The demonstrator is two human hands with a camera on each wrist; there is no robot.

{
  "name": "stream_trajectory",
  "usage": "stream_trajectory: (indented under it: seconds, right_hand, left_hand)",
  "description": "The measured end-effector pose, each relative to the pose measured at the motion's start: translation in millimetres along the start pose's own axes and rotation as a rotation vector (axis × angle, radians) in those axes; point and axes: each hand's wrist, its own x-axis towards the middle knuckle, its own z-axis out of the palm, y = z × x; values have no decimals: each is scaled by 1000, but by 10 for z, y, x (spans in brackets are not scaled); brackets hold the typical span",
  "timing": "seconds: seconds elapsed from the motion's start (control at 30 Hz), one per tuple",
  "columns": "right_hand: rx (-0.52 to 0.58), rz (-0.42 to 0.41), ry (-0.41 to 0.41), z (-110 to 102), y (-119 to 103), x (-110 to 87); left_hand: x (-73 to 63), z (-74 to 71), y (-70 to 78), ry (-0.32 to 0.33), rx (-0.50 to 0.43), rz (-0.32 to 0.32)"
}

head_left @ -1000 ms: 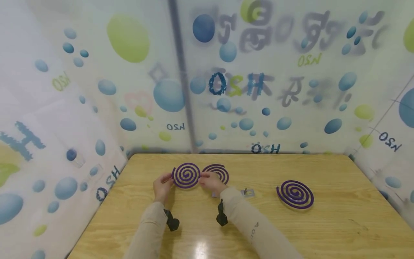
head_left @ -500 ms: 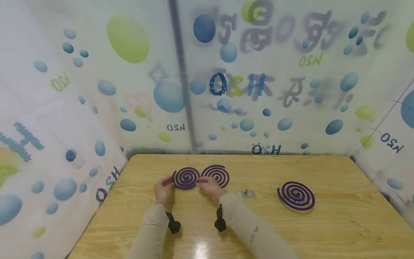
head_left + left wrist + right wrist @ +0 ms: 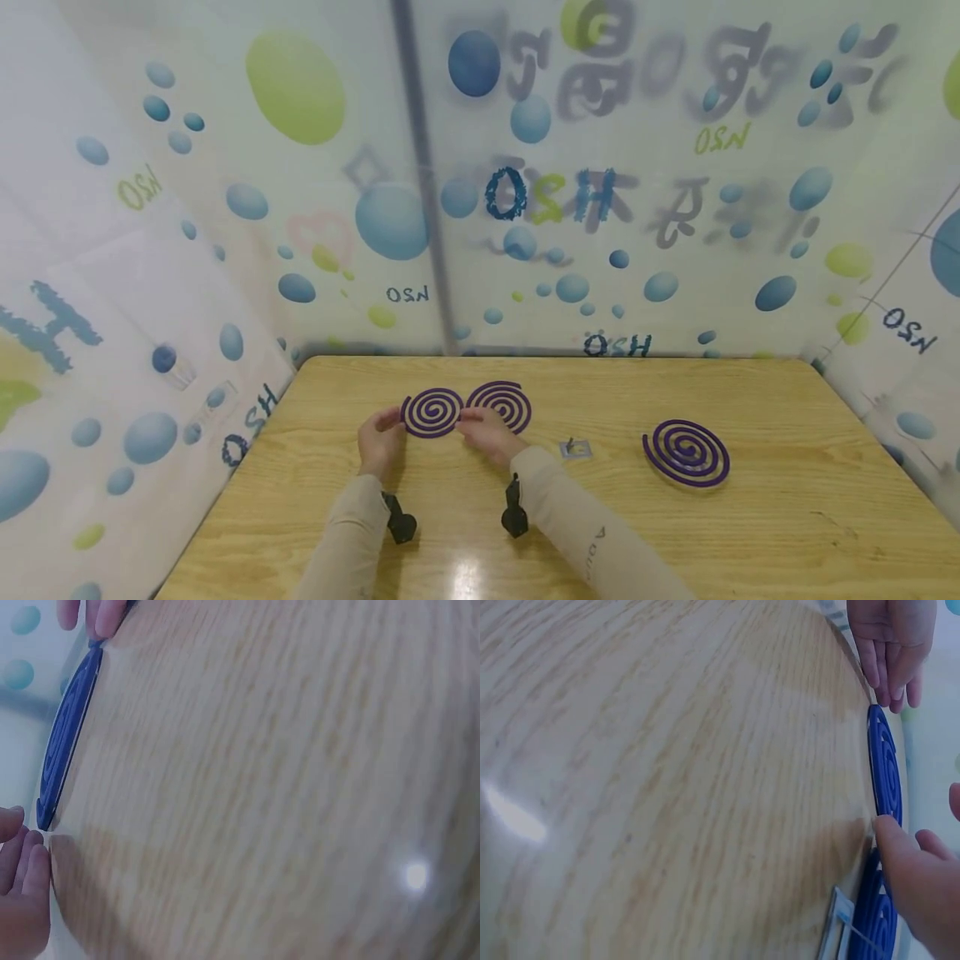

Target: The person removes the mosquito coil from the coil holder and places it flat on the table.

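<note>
Spiral of dark purple, flat and round with slim coiled rings [image 3: 433, 410], lies on a yellowish wood-grained tabletop [image 3: 600, 533] between a person's left hand [image 3: 380, 442] and right hand [image 3: 489, 433]. The left hand's fingers reach loosely toward the near-side end of the coil, gripping nothing; whether they touch it is hard to tell. The right hand is likewise relaxed and unclenched, a fingertip at the opposite edge, seemingly in contact. With the tabletop bearing the weight, the fingers on either side appear to guide or square the piece rather than carry it. A second dark purple spiral [image 3: 504, 408] lies just beside, partly behind the right hand, which probably explains why those fingers slant across the narrow space between the two. Nearer the person is a small, pale, flat stand with an upright prong [image 3: 576, 450]. Well apart to the right, a third dark purple spiral [image 3: 686, 448] shows something pale beneath its rings, perhaps a support that lifts its middle; what it is cannot be made out.
</note>
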Motion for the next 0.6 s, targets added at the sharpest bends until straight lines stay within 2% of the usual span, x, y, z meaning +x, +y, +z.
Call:
stream_trajectory:
  seconds: [0.17, 0.3, 0.47, 0.6]
  right_hand:
    - [24, -12, -23, -101, -117, -38]
    - [28, -16, -42, -201, -255, -58]
    - [-67, -56, -74, -351, -429, -146]
    - [-117, -95, -122, -509, -519, -274]
  left_hand:
    - [13, -45, 95, 5, -3, -13]
    - [25, -66, 218, -15, -6, 2]
    - [-10, -18, 360, -56, -10, 60]
    - [-102, 77, 456, -94, -28, 85]
